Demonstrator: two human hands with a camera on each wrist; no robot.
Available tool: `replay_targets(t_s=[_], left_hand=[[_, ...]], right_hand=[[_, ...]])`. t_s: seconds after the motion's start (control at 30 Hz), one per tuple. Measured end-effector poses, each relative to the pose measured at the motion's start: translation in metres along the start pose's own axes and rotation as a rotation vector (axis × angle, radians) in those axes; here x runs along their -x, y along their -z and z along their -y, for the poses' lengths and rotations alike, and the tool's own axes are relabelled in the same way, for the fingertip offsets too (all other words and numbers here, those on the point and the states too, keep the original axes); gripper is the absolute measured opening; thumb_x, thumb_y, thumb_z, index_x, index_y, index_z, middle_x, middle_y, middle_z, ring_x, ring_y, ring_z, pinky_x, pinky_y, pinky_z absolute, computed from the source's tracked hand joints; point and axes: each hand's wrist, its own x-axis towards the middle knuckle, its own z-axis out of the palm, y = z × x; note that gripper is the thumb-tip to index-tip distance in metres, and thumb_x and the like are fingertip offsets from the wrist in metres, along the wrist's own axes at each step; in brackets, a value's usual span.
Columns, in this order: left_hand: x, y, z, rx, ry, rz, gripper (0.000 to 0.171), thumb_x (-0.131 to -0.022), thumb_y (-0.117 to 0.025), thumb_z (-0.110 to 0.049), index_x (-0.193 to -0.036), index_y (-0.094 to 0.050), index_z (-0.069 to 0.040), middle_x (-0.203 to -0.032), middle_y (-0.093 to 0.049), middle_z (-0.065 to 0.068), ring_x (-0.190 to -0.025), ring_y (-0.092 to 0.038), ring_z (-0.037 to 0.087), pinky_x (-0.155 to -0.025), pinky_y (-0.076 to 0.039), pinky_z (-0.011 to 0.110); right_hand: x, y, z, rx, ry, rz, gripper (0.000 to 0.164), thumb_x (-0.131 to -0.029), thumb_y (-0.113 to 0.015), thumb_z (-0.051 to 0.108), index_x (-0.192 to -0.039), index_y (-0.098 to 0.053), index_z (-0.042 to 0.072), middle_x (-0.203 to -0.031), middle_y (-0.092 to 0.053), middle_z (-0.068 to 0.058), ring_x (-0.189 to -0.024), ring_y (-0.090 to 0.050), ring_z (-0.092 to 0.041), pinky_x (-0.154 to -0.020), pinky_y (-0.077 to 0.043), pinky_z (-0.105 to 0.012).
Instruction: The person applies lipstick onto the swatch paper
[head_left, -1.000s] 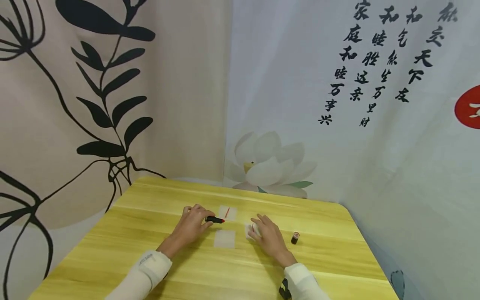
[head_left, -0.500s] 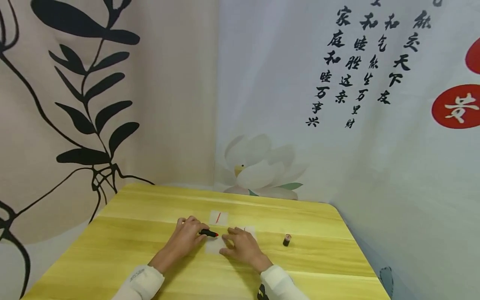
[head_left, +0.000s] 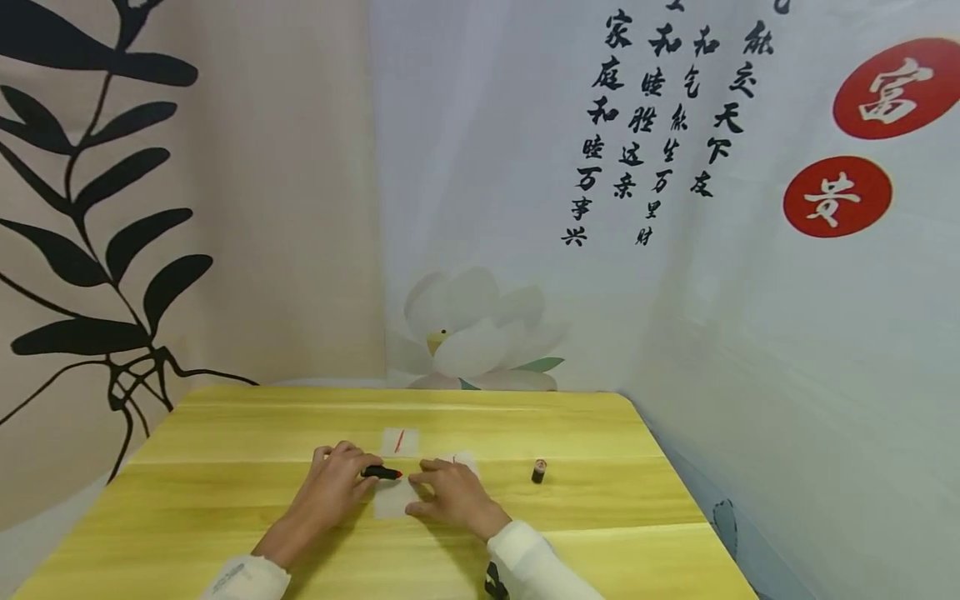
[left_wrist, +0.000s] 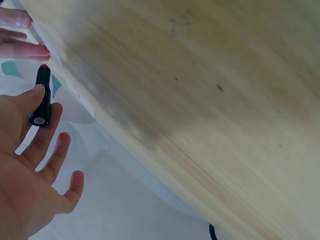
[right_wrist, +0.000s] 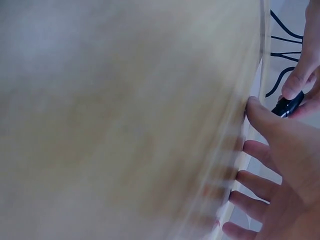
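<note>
In the head view, the left hand held a black pen, its grip clamped on the barrel with the red tip toward 3 o'clock. The pen was above the 11 o'clock edge of the near sheet; whether it touched, I could not tell. The right hand lay at that sheet's 3 o'clock side, its grip apart, thumb clear of the fingers. At 12 o'clock from the near sheet was a far sheet bearing a red stroke, and at 2 o'clock a third sheet, partly covered by the right hand. A cap stood on the yellow bench, near 3 o'clock from the right hand. Beyond the bench rose a backdrop with a dark plant toward 9 o'clock and red discs at 2. In the left wrist view, thumb and finger pinched the pen, tip toward 12 o'clock, the remaining fingers spread. In the right wrist view, the right fingers pointed toward 9 o'clock, and the pen showed at 2 in the left hand's grip; the bench was blurred.
</note>
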Motion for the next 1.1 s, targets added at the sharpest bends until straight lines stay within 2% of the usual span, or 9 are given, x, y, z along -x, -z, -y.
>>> replay_targets(t_s=[0.2, 0.5, 0.97, 1.1], left_hand=[[0.0011, -0.0016, 0.0021, -0.004, -0.01, -0.007, 0.028, -0.078, -0.08, -0.025, -0.105, -0.073, -0.022, -0.101, -0.069, -0.006, -0.102, -0.055, 0.018, -0.093, -0.034, 0.059], [0.0013, -0.003, 0.0012, 0.006, 0.004, 0.006, 0.029, -0.077, -0.081, -0.024, -0.105, -0.073, -0.021, -0.099, -0.069, -0.005, -0.102, -0.054, 0.018, -0.093, -0.032, 0.059], [0.0004, -0.0065, 0.0024, -0.026, -0.039, -0.008, 0.03, -0.076, -0.082, -0.025, -0.105, -0.073, -0.02, -0.1, -0.07, -0.004, -0.101, -0.056, 0.019, -0.092, -0.034, 0.059], [0.0004, -0.0071, 0.003, -0.03, -0.034, 0.008, 0.031, -0.076, -0.082, -0.026, -0.105, -0.073, -0.02, -0.101, -0.07, -0.004, -0.102, -0.055, 0.019, -0.092, -0.034, 0.059]], right_hand=[[-0.0017, -0.0003, -0.0013, -0.005, -0.001, -0.008, 0.053, -0.083, -0.065, 0.056, -0.125, -0.065, 0.023, -0.134, -0.056, -0.01, -0.122, -0.054, -0.025, -0.097, -0.042, -0.056], [-0.0023, -0.0003, 0.0001, 0.021, -0.03, 0.008, 0.053, -0.083, -0.063, 0.059, -0.126, -0.064, 0.027, -0.136, -0.055, -0.006, -0.124, -0.052, -0.022, -0.099, -0.043, -0.051], [-0.002, 0.0001, 0.0021, 0.027, -0.078, 0.048, 0.055, -0.082, -0.062, 0.061, -0.128, -0.062, 0.03, -0.14, -0.051, -0.004, -0.127, -0.049, -0.021, -0.102, -0.039, -0.051], [-0.0017, 0.0, 0.0019, 0.026, -0.079, 0.045, 0.056, -0.082, -0.062, 0.062, -0.128, -0.062, 0.03, -0.139, -0.052, -0.004, -0.127, -0.05, -0.02, -0.102, -0.04, -0.051]])
